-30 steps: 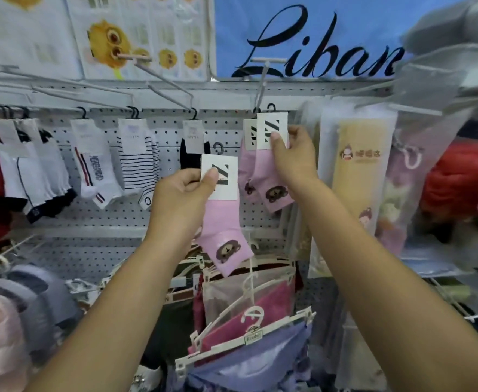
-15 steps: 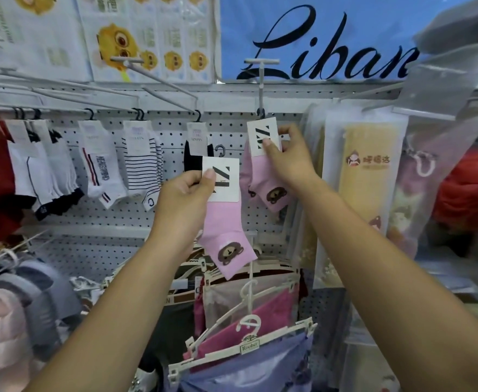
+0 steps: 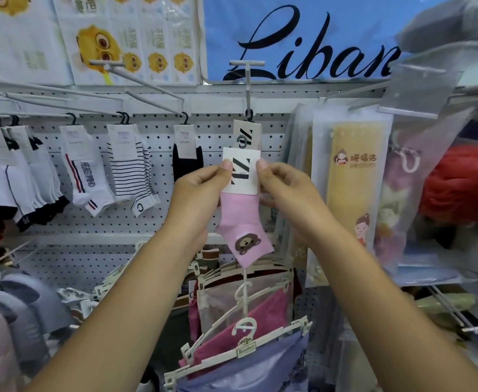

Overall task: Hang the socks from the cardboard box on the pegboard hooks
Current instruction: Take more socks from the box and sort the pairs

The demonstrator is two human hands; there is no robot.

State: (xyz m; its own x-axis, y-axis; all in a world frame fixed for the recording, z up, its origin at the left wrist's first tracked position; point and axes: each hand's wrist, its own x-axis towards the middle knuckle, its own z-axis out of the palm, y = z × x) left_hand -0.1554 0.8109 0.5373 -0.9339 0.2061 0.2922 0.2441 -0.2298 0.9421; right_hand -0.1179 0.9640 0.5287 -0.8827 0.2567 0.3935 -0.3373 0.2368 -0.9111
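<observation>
The right hand (image 3: 286, 193) is no longer touching the hung sock (image 3: 246, 134) at the hook (image 3: 249, 114). It is now sharing the pink sock (image 3: 243, 224) with the left hand (image 3: 198, 193), which was holding it alone half a second ago. Each hand is pinching one side edge of the sock's white card (image 3: 242, 171), thumb in front and the other fingers curled behind. The sock has shifted right and up. It is now hanging upright just below the hook, with its bear patch facing out, and it is not yet on the hook.

The card is covering the lower part of the hung sock, so only that sock's own card top is showing above it. The hook's arm is reaching out from the pegboard (image 3: 218, 137) toward the camera.

Left along the pegboard, a black sock (image 3: 187, 162), striped socks (image 3: 130, 171) and white socks (image 3: 88, 176) are hanging on their own hooks, well apart from the hands. A blue banner (image 3: 303, 38) is running across the top.

Just right of the right hand, a clear packet (image 3: 353, 188) is hanging with a yellow printed insert inside it. Below the sock, white hangers (image 3: 246, 335) are clipping a clear bag (image 3: 218, 301) that is holding something pale, with pink and lilac cloth in front of it.
</observation>
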